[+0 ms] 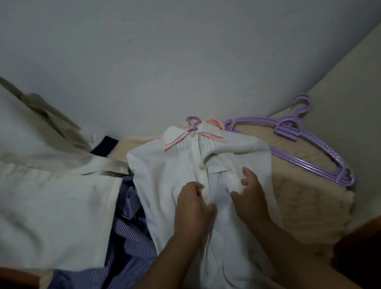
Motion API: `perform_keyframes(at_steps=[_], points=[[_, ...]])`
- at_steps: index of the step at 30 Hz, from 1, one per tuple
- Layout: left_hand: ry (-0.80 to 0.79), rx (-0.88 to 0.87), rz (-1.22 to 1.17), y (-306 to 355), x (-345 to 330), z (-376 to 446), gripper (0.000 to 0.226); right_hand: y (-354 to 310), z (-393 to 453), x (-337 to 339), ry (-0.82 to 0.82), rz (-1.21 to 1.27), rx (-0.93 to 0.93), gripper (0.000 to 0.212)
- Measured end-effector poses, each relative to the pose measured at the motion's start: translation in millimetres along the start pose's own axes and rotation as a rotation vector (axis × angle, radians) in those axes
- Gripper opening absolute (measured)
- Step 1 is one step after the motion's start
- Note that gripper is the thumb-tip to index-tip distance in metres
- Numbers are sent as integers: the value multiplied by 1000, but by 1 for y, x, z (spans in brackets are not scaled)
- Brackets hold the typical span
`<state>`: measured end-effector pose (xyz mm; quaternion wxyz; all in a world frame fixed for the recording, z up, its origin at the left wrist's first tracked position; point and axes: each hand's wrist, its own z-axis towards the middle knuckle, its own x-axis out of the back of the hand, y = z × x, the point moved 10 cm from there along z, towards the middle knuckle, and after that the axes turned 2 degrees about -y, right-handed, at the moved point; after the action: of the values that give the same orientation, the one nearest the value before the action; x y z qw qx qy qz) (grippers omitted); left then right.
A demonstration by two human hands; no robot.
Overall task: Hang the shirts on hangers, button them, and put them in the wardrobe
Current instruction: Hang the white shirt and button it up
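A white shirt (164, 170) with a pink-edged collar lies front up in the middle, on a purple hanger whose hook (193, 122) pokes out above the collar. Its top two buttons are fastened. My left hand (191, 207) pinches the left placket edge below the second button. My right hand (249, 190) grips the right front edge, fingers curled into the cloth. Between the hands the front gapes open.
A stack of purple hangers (300, 138) lies to the right on a beige fleecy blanket (306, 193). A blue striped shirt (129, 243) lies crumpled to the left, under a large cream garment (37, 182). A pale wall (176, 52) stands close behind.
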<state>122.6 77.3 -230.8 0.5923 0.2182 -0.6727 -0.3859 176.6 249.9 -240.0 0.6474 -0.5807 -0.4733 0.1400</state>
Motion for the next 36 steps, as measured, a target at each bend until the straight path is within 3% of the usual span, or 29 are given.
perform_keyframes(at_steps=[3, 7, 11, 16, 21, 30, 32, 36], points=[[24, 21, -97, -4, 7, -3, 32, 8, -9, -4, -42, 41, -38, 68], [43, 65, -224, -8, 15, -6, 30, 11, -32, -23, -120, -1, -9, 63], [62, 108, -321, -16, 16, -6, 28, 1, -31, 8, 164, -134, 38, 54], [79, 145, -409, -20, 21, -7, 27, 20, -15, 6, -2, -58, -101, 64], [95, 141, -426, -22, 22, -11, 27, 8, -21, 24, 104, -348, -62, 41], [141, 145, -304, -32, 26, -19, 25, 9, -61, -48, -487, -449, 187, 40], [183, 125, -274, -30, 30, -22, 22, 5, -56, -44, -439, -376, 178, 33], [175, 39, -246, -16, 30, -27, 22, -14, -33, -13, -133, -103, 162, 24]])
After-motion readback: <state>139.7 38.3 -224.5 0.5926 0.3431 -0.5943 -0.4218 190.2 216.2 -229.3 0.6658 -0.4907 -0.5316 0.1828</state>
